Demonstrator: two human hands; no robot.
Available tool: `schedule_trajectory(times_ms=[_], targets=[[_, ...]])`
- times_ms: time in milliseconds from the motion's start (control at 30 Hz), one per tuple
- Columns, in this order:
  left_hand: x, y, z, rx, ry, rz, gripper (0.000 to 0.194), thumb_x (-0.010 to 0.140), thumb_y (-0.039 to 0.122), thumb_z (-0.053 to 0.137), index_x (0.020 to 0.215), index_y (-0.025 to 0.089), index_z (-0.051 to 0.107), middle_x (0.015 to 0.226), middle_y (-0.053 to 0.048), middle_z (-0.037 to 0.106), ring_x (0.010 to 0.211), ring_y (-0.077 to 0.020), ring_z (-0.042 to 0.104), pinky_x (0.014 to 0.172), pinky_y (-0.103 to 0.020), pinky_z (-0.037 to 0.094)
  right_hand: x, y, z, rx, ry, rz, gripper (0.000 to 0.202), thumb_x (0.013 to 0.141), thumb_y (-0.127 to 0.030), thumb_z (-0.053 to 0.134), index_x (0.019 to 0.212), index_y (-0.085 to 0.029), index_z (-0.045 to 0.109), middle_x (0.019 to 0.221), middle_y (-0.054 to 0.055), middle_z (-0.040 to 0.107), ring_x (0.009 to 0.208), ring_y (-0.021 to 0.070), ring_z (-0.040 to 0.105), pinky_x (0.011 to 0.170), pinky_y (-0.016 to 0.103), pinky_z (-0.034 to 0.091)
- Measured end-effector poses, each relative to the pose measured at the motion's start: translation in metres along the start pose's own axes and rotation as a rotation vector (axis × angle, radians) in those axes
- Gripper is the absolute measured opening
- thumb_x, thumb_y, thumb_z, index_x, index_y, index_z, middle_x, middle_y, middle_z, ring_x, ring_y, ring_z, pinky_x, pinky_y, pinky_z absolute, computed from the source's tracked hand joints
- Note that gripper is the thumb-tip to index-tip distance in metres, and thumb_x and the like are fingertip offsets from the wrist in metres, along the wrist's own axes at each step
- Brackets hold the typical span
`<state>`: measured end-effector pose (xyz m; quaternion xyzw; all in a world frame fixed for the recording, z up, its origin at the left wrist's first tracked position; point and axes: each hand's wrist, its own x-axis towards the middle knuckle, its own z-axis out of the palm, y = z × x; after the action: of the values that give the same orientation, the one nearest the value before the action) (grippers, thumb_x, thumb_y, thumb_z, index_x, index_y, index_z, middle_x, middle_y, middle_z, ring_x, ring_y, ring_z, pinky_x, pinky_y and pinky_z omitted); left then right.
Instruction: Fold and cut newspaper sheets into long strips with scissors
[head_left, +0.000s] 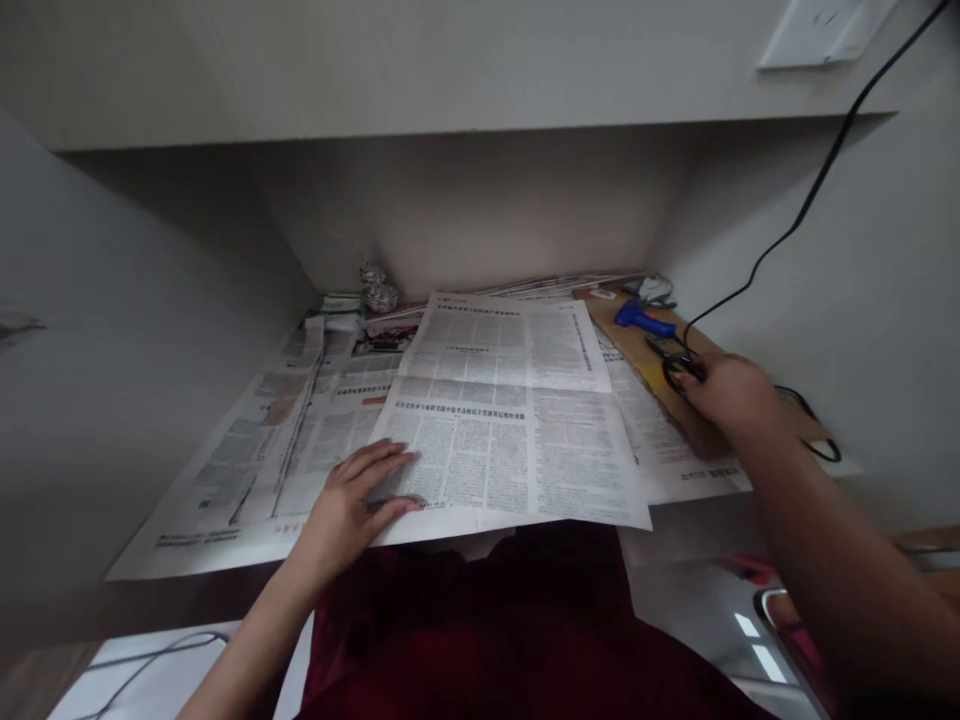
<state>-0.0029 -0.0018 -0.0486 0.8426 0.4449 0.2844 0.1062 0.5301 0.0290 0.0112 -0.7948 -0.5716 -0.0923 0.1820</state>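
A printed newspaper sheet [491, 420] lies flat before me, creased across its middle, its near edge reaching past the table's front. My left hand [364, 495] rests on the sheet's lower left corner with fingers spread. On the right, my right hand [724, 395] is closed on the handles of black scissors [679, 368], whose blades point up and left over a cardboard piece [645, 365]. Just beyond the scissors lies a blue glue gun [643, 318].
More newspaper [337, 400] covers the table, with folded strips [289, 415] at left. A twisted-paper figure [377, 287] stands at the back beside rolled paper sticks [555, 286]. A black cable [810, 205] hangs down the right wall below a socket [817, 30]. Walls enclose the table.
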Motion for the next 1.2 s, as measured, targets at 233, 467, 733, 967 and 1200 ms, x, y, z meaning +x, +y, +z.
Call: schedule_trajectory(times_ms=[233,467,733,967,1200], targets=[[-0.004,0.009,-0.003,0.078,-0.033,0.024,0.066,0.081,0.056,0.076,0.141,0.037,0.056,0.144,-0.007,0.061,0.135,-0.033,0.053,0.111,-0.056,0.043,-0.115,-0.067,-0.004,0.291,-0.268,-0.604,0.066,0.076,-0.055,0.079,0.135,-0.029,0.062,0.135,0.011,0.066,0.128,0.0368,0.057,0.107,0.055,0.046],[0.005,0.03,0.007,0.174,-0.043,0.075,0.057,0.088,0.052,0.07,0.139,0.03,0.056,0.141,-0.011,0.061,0.133,-0.0323,0.055,0.118,-0.062,0.029,-0.162,-0.07,0.001,0.279,-0.336,-0.67,0.06,0.089,-0.032,0.072,0.145,-0.035,0.053,0.148,0.004,0.059,0.14,0.0326,0.05,0.109,0.054,0.046],[0.031,0.065,0.032,0.125,-0.091,0.208,0.054,0.091,0.05,0.066,0.137,0.023,0.057,0.137,-0.013,0.064,0.128,-0.0294,0.059,0.116,-0.059,0.036,-0.156,-0.07,-0.007,0.407,-0.3,-0.651,0.034,0.101,-0.029,0.048,0.127,-0.034,0.069,0.134,0.002,0.07,0.134,0.0269,0.058,0.108,0.051,0.052],[0.042,0.083,0.037,0.15,-0.117,0.327,0.039,0.096,0.039,0.062,0.131,0.021,0.062,0.129,-0.011,0.069,0.12,-0.027,0.064,0.112,-0.055,0.044,-0.152,-0.08,-0.008,0.461,-0.22,-0.572,0.028,0.102,-0.024,0.047,0.113,-0.025,0.073,0.116,0.004,0.077,0.12,0.0239,0.068,0.105,0.045,0.056],[0.039,0.046,0.017,0.287,-0.095,0.311,0.028,0.093,0.007,0.053,0.111,0.018,0.071,0.11,-0.008,0.074,0.098,-0.0246,0.068,0.083,-0.041,0.06,-0.154,-0.069,0.001,0.416,-0.143,-0.6,0.027,0.1,-0.022,0.05,0.112,-0.025,0.074,0.116,0.003,0.078,0.12,0.0237,0.068,0.102,0.044,0.058]])
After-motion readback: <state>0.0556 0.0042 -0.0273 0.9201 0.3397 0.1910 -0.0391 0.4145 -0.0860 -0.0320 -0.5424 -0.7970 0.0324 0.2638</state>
